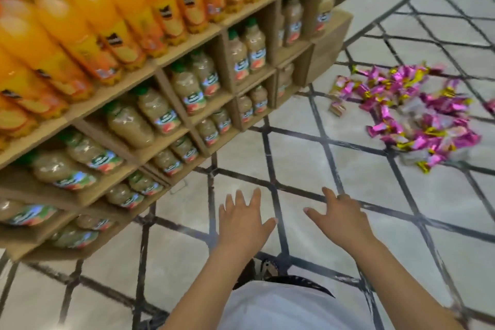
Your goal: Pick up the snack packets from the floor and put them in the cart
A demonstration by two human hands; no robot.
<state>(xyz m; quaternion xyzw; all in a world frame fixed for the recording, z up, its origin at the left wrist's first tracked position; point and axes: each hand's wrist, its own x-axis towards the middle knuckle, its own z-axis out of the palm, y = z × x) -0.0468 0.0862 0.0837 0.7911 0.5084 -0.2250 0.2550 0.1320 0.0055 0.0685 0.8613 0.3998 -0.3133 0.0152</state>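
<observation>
Both hands, the left hand (242,218) and right hand (338,218), hung spread and empty over the floor (308,153), well short of the snack packets (417,112) heaped ahead-right, where a hasty scoop could scatter slippery wrappers, and no cart showed.

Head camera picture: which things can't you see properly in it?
- Cart: nowhere in the head view, outside the frame.
- Snack packets: blurred and piled over each other, so no count or readable print; one is cut by the right edge.
- Bottles: labels smeared by blur.
- Patterned thing: maybe a shoe, mostly hidden under white clothing.
</observation>
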